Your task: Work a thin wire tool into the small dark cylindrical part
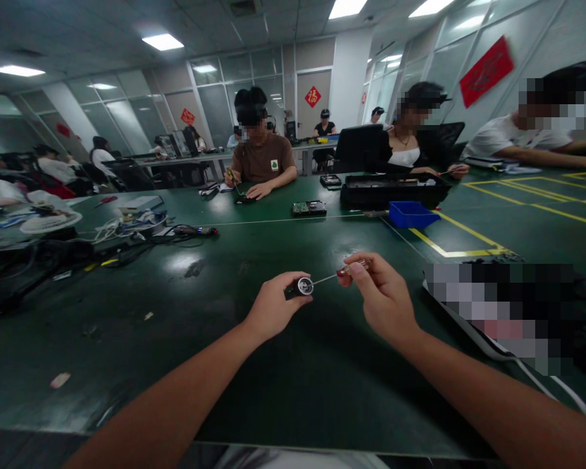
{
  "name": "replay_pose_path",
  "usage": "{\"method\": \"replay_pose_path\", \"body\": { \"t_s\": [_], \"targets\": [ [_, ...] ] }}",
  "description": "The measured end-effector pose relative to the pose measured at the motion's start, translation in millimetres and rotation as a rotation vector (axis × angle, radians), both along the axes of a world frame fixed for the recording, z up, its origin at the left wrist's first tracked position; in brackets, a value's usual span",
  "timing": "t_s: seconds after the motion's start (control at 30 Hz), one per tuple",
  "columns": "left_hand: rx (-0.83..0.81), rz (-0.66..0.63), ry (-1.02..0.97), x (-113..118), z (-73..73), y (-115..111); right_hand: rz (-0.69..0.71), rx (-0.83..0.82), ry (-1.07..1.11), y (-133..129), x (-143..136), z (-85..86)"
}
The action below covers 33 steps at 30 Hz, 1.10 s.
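Above the green table, my left hand is closed around a small dark cylindrical part with a pale ring at its open end, which faces right toward me. What kind of part it is I cannot tell. My right hand grips a screwdriver by its clear and red handle. The thin metal shaft points left, and its tip is at the open end of the dark part. Whether the tip touches anything inside is too small to see.
On the green table, a blue bin and a long black housing stand at the back right. A circuit-board device lies ahead. Cables and parts crowd the left. A pixelated item lies right. Co-workers sit across the table.
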State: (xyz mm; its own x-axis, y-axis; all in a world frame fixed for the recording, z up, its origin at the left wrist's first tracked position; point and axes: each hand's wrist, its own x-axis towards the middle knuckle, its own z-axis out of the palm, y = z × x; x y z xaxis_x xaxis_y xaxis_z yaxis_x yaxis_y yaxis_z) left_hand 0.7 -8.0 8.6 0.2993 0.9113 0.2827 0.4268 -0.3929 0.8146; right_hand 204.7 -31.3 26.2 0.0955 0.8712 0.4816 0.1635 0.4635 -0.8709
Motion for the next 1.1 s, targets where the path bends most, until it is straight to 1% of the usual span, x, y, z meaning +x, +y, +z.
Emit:
{"method": "replay_pose_path", "body": {
  "t_s": [0.17, 0.4, 0.5, 0.6, 0.67, 0.73, 0.83, 1.0, 1.1],
  "targets": [
    [0.017, -0.021, 0.004, -2, 1.1, 0, -0.021, -0.043, -0.024, 1, -1, -2.8],
    [0.007, -0.051, -0.012, -3, -1.0, 1, -0.058, -0.029, -0.042, 4, 0, -5.5],
    [0.004, -0.052, -0.010, -4, -2.2, 1, -0.090, -0.012, -0.136, 3, 2, -2.5],
    [0.014, -0.070, 0.002, -5, -3.3, 2, -0.176, 0.015, -0.295, -1, 3, 4.0],
    [0.027, -0.082, 0.004, -5, -4.6, 3, -0.225, 0.036, -0.351, -3, 3, 7.6],
    [0.035, -0.094, 0.007, -5, -6.3, 3, -0.240, 0.050, -0.370, -5, 2, 9.1],
    [0.046, -0.103, 0.006, -5, -8.8, 4, -0.208, 0.071, -0.393, -6, 2, 7.3],
    [0.060, -0.105, 0.003, -4, -11.2, 6, -0.049, 0.126, -0.426, -5, 6, 2.8],
    [0.062, -0.096, 0.008, -4, -11.6, 6, 0.001, 0.132, -0.453, -3, 8, 2.8]
  ]
}}
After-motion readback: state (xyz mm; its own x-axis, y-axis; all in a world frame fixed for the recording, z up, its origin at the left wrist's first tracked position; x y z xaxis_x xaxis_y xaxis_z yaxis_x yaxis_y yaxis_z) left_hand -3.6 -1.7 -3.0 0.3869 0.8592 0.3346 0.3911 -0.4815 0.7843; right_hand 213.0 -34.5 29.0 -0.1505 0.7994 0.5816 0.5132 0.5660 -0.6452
